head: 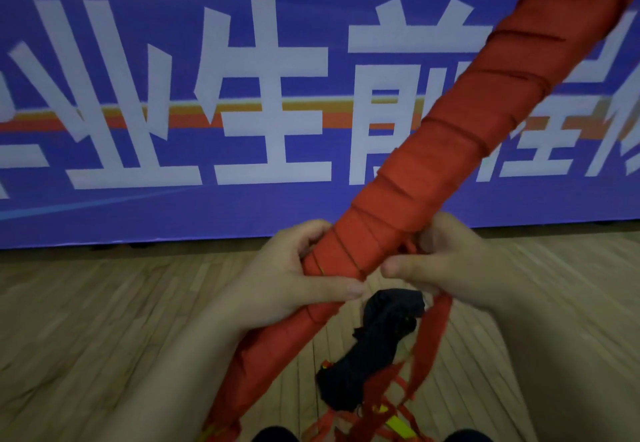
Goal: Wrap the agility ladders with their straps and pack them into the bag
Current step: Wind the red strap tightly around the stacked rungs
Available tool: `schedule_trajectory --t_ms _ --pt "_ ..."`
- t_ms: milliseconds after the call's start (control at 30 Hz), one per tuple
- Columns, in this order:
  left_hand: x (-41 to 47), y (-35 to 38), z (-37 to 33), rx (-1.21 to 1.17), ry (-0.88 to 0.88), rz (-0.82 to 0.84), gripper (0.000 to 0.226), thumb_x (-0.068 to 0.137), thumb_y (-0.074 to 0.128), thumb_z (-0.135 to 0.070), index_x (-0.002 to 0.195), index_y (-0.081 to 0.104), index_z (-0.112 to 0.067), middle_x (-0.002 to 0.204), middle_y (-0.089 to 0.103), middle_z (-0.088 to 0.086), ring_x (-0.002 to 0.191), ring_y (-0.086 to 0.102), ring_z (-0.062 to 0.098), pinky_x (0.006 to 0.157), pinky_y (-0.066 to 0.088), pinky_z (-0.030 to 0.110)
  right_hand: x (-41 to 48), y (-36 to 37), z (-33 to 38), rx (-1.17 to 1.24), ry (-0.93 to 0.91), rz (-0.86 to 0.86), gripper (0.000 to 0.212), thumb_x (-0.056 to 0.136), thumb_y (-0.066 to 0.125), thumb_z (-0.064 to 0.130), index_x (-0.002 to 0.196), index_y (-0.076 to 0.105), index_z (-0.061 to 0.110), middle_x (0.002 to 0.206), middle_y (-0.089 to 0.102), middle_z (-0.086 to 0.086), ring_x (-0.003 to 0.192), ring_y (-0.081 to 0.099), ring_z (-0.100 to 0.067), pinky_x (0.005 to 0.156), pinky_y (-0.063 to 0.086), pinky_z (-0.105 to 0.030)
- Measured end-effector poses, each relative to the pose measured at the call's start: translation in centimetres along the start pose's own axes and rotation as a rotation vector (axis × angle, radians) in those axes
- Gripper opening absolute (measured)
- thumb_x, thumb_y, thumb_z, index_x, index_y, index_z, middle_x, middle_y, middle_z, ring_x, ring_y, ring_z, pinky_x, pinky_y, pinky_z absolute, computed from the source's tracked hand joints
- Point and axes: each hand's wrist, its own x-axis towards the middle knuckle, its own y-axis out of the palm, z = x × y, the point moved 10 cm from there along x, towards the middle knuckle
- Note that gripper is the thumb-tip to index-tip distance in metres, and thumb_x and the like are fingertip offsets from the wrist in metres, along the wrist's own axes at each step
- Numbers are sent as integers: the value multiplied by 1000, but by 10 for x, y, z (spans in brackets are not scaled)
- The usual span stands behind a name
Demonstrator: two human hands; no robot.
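Red webbing is spiralling around a long ladder bundle (433, 151), which is running as a diagonal from below the left hand (294, 275) up toward the top right corner of the view, in front of a blue banner (173, 95) with large white characters. The left hand is gripping the bundle from its left side, fingers curled behind it and the thumb lying flat across its near face. The right hand (446, 261) is sitting just on the other side of the bundle, closed on the loose strap (429, 341), pinching it where it leaves the wraps; the rest of that strap is hanging down from the bundle toward the wooden floor (86, 337). Beneath the bundle a dark bag (374, 348), crumpled, is lying on the floor among more red straps and a bit of yellow rung (398, 424). Judging by the wraps already covering the upper length, the winding is reaching the lower part near the left hand. To do this turn well, the right hand should be keeping the strap taut and flat while passing it around, each turn lying close against the one before, and the left thumb should be pinning the last wrap so nothing is slackening. Twists in the webbing would make the roll bulge and harder to slide into the bag.
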Motion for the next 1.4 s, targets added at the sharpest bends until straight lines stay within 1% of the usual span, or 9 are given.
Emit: schedule_trajectory --t_ms 133,300,467,600,833,1033,1167,1300,1400 --pt "-6 -13 -8 140 51 -174 46 53 86 -31 91 63 -18 73 69 -3 60 63 10 56 51 24 -4 -17 -12 -293 176 27 3 86 67 16 88 67 18 64 64 -7 54 68 -22 53 56 -36" --pt "-14 -30 -7 133 55 -398 46 54 86 -43 86 60 -23 70 67 -5 55 60 7 51 47 20 -14 -30 -12 -523 255 -93 34 92 49 9 69 69 25 74 70 9 73 65 -5 80 53 -34" --pt "-23 -24 -16 489 2 -638 41 67 76 -48 86 44 -30 72 61 -10 60 56 3 50 42 18 -3 5 -8 -60 238 -219 26 77 56 33 55 51 18 47 45 3 45 40 -12 46 35 -26" --pt "-19 -1 -21 890 6 -498 52 71 67 -55 100 30 -35 87 44 -16 74 54 6 52 36 20 -3 -5 -7 -95 91 -548 23 75 70 40 58 65 25 42 51 13 40 45 1 44 34 -12" --pt "-4 26 38 -313 -239 69 46 56 72 -38 91 60 -11 73 67 8 53 61 19 52 52 27 -3 -4 -27 121 177 -414 38 73 72 48 59 53 18 43 40 3 33 28 -8 35 23 -16" --pt "-7 -27 28 149 -138 -370 36 67 83 -33 86 59 -14 60 57 -2 50 52 11 49 42 22 -9 -30 -33 -333 418 -149 11 93 55 7 83 58 8 67 68 -3 54 68 -19 56 57 -35" --pt "-14 -30 10 462 -118 -535 36 69 71 -53 88 49 -32 69 58 -11 58 54 2 53 42 26 0 -13 -26 -251 346 -223 24 92 46 10 79 64 3 57 64 2 52 59 -13 58 48 -35" --pt "-11 -11 -10 881 8 -510 56 75 61 -58 119 34 -35 95 55 -11 78 58 11 59 45 29 -5 -12 -24 -228 202 -554 44 81 64 47 56 46 15 46 40 10 46 39 -6 48 33 -24" --pt "-3 2 -7 510 116 -163 68 71 68 -50 130 35 -47 106 59 -15 89 60 5 71 50 26 -16 -23 -30 86 90 -700 37 79 71 37 60 46 18 48 31 10 43 29 -7 42 27 -20"
